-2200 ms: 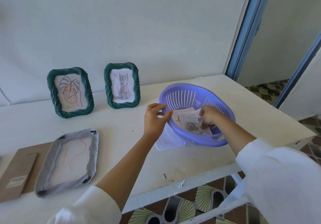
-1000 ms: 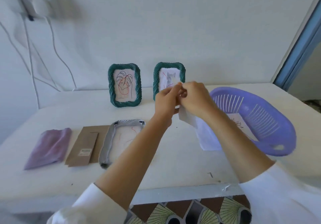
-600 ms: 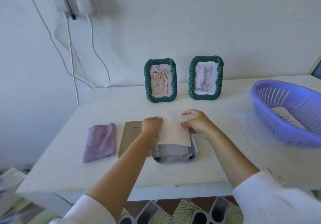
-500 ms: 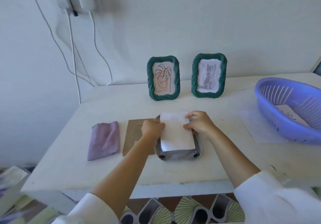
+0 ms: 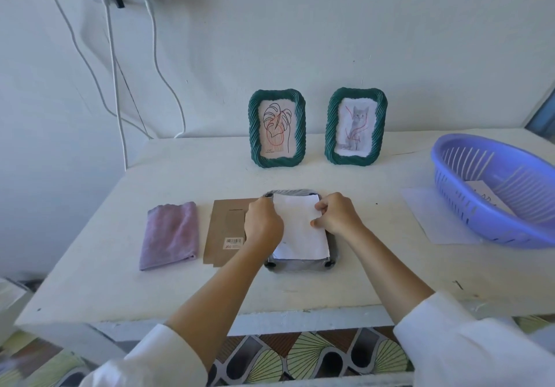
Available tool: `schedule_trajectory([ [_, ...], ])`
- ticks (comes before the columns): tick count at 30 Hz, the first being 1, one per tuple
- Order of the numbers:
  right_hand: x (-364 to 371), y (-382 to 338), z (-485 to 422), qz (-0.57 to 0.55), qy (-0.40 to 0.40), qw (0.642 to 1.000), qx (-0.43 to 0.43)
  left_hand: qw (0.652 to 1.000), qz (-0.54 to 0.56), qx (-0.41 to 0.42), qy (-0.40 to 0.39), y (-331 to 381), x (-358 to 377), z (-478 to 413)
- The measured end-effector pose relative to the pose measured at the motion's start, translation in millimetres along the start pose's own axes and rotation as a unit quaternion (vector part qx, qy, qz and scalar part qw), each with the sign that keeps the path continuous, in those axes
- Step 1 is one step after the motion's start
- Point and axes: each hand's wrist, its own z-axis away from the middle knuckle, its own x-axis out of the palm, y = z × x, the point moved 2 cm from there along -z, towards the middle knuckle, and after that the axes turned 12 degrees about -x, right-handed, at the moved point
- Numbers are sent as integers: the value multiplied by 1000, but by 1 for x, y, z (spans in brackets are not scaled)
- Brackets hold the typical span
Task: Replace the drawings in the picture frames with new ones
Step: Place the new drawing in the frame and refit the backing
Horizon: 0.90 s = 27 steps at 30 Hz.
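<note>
Lowered since before, both hands' fingers pinch the paper (image 5: 300, 230) edges, seemingly flat on the grey frame (image 5: 300, 263).

**White room, white table**

A pale wall (image 5: 300, 26) is filling the view from 9 to 3 o'clock, cables (image 5: 114, 86) hanging at 10. A white table (image 5: 390, 272) is sitting centrally; patterned floor tiles (image 5: 300, 359) are showing at 6, daylight washing everything softly.
</note>
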Motion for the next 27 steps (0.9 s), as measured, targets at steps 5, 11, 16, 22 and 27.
schedule_trajectory([
  [5,1,0,0,19,4,1000,-9,1000,-15,5,-16,2,-5,-1],
  [11,0,-2,0,34,-17,999,-20,999,-20,10,-33,3,-5,-2],
  [16,1,0,-3,40,-28,998,-26,998,12,0,-59,-1,-3,-8],
  [22,-1,4,-7,49,-37,998,-22,998,46,-4,-52,-1,-2,-9],
  [27,-7,11,-10,40,-25,999,-28,996,33,-3,-79,-1,-3,-11],
])
